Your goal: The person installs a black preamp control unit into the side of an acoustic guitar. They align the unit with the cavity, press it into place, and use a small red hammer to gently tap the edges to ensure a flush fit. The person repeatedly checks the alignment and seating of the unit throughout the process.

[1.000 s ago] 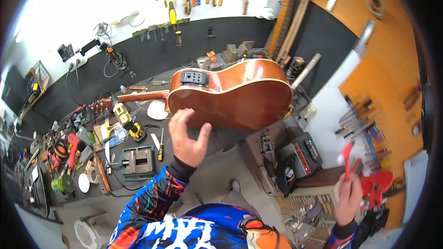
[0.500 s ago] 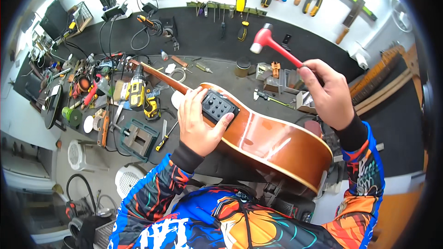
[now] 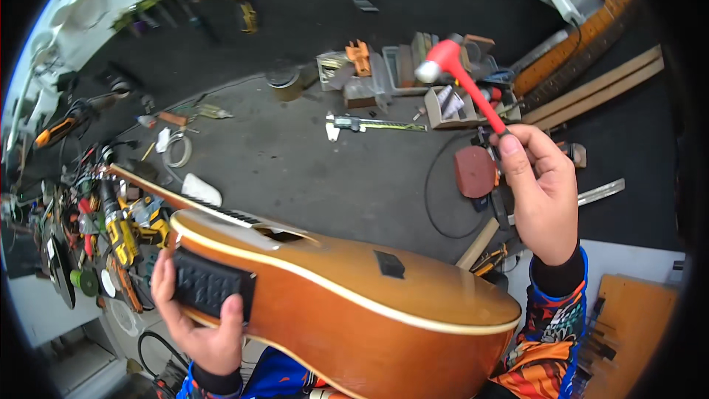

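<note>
A guitar with a honey-coloured top, glossy reddish-brown sides and cream edging [image 3: 347, 314] lies tilted along the near side of a dark bench [image 3: 295, 170], its neck running toward nine o'clock, its rounded end toward half past four. Toward half past seven, the left hand [image 3: 205, 329] spreads its fingers and thumb well apart around the black rectangular control panel [image 3: 209, 286] in the guitar's side; whether they grip or merely steady it, I cannot tell. At three o'clock the right hand [image 3: 543, 196] has its fingers curled closed around the handle of a red hammer with a pale striking face [image 3: 467, 77], raised clear of the guitar.

A loose hold on the handle could let the hammer drop and dent the glossy wood; weak support on the left could let the body slide off the near edge.

The guitar's back is hidden, its lower edge cut off by the frame, and the panel's controls blurred.
</note>
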`<act>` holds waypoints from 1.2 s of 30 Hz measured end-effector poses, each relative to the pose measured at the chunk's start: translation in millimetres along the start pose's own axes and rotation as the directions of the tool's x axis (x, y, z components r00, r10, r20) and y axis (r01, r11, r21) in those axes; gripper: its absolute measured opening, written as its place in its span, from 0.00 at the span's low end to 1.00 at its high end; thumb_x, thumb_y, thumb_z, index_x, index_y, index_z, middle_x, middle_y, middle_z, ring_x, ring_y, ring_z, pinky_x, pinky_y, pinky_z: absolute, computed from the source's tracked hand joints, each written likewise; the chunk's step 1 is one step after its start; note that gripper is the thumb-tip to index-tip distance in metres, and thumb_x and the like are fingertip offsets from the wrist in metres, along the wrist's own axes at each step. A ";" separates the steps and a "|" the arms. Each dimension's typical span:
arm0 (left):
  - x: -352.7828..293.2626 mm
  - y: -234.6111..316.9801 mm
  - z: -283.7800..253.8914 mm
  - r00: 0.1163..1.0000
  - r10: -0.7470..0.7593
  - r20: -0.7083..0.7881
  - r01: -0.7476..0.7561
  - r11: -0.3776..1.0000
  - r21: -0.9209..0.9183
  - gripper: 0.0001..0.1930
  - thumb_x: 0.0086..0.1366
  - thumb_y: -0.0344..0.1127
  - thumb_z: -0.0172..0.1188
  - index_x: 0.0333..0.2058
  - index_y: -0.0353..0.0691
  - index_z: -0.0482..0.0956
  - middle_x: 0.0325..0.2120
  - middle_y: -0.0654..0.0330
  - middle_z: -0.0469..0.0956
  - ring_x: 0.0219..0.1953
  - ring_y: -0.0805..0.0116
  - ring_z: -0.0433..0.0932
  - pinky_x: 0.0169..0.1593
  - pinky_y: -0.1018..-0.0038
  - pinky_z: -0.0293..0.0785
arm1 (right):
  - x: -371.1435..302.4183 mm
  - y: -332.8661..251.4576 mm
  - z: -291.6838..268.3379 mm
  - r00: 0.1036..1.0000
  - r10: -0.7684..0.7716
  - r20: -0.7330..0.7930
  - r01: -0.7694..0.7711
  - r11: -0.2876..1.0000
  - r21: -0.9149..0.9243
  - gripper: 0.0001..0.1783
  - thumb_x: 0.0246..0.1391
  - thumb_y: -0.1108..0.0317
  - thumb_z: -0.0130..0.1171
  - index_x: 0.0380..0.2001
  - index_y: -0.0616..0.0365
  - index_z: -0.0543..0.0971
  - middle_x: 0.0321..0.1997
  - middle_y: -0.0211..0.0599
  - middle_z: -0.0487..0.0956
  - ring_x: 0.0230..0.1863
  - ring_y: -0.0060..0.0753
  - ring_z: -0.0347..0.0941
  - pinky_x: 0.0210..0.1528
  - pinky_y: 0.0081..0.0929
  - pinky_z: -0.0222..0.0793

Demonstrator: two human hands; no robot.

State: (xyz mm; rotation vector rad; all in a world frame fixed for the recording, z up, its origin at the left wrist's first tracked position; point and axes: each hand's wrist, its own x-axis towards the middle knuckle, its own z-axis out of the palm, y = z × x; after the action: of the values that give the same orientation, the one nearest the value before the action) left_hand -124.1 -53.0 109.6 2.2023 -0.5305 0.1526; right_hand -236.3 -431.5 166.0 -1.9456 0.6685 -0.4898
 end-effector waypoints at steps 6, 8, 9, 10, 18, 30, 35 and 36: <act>-3.8 0.4 -3.4 0.996 -0.088 0.019 0.089 0.992 -0.086 0.48 0.65 0.51 0.71 0.72 0.27 0.56 0.73 0.44 0.60 0.73 0.55 0.62 0.76 0.60 0.55 | -39.2 73.6 -48.0 0.952 0.254 -0.172 -0.248 0.967 0.060 0.14 0.75 0.63 0.55 0.47 0.65 0.80 0.28 0.15 0.67 0.28 0.08 0.56 0.29 0.14 0.49; -3.7 2.8 -3.6 0.989 -0.146 0.008 0.146 0.983 -0.111 0.52 0.63 0.54 0.73 0.72 0.27 0.55 0.73 0.42 0.59 0.73 0.53 0.63 0.75 0.59 0.56 | -47.5 78.8 -61.7 0.923 0.312 -0.225 -0.298 0.950 0.092 0.13 0.74 0.64 0.56 0.47 0.65 0.81 0.29 0.16 0.70 0.29 0.08 0.58 0.30 0.14 0.52; -4.4 2.8 -4.6 0.988 -0.153 0.009 0.153 0.983 -0.102 0.52 0.63 0.54 0.73 0.72 0.27 0.55 0.73 0.42 0.59 0.73 0.53 0.63 0.75 0.59 0.56 | -48.7 82.3 -65.2 0.908 0.332 -0.256 -0.315 0.943 0.107 0.13 0.74 0.64 0.56 0.47 0.64 0.81 0.28 0.15 0.69 0.28 0.08 0.56 0.29 0.14 0.50; -4.7 3.0 -4.9 0.987 -0.162 0.009 0.162 0.982 -0.093 0.51 0.64 0.54 0.73 0.72 0.27 0.55 0.73 0.42 0.59 0.73 0.53 0.63 0.75 0.59 0.56 | -50.9 86.0 -69.8 0.905 0.350 -0.242 -0.334 0.937 0.103 0.14 0.74 0.63 0.56 0.48 0.64 0.81 0.27 0.15 0.67 0.28 0.08 0.55 0.29 0.15 0.49; 1.7 15.8 -3.4 0.986 -0.159 0.041 0.162 0.981 -0.103 0.46 0.60 0.41 0.74 0.71 0.29 0.60 0.70 0.46 0.65 0.71 0.55 0.65 0.75 0.61 0.56 | -45.5 84.8 -50.8 0.970 0.217 -0.107 -0.218 0.976 0.004 0.14 0.75 0.65 0.55 0.51 0.66 0.80 0.31 0.16 0.68 0.30 0.09 0.56 0.30 0.14 0.50; -2.7 10.5 6.0 0.991 -0.065 -0.115 0.070 0.997 0.044 0.46 0.48 0.38 0.81 0.65 0.35 0.71 0.66 0.48 0.72 0.71 0.40 0.63 0.74 0.51 0.55 | 48.0 -99.2 82.8 0.710 -0.451 0.541 0.583 0.807 -0.094 0.09 0.69 0.71 0.58 0.45 0.66 0.81 0.26 0.36 0.78 0.27 0.22 0.75 0.32 0.23 0.70; 0.1 16.1 7.2 0.998 -0.039 -0.058 0.043 0.997 0.070 0.46 0.49 0.38 0.80 0.66 0.33 0.69 0.67 0.46 0.70 0.72 0.44 0.63 0.76 0.54 0.53 | 76.7 -138.5 155.5 0.534 -0.508 0.676 0.666 0.745 0.033 0.10 0.70 0.68 0.58 0.47 0.63 0.81 0.27 0.34 0.78 0.28 0.21 0.70 0.34 0.22 0.68; 0.5 15.9 6.4 0.998 -0.036 -0.057 0.040 0.996 0.074 0.46 0.49 0.39 0.80 0.66 0.33 0.69 0.67 0.46 0.71 0.71 0.43 0.63 0.76 0.54 0.53 | 82.9 -137.1 171.2 0.446 -0.600 0.664 0.741 0.664 0.102 0.09 0.69 0.68 0.59 0.47 0.62 0.81 0.29 0.35 0.79 0.29 0.25 0.72 0.35 0.23 0.69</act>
State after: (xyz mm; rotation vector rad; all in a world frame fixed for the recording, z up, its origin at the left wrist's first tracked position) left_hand -130.9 -66.9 117.0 2.2725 -0.4589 0.2158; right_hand -37.7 -318.6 218.9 -2.3486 -0.6087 -0.1577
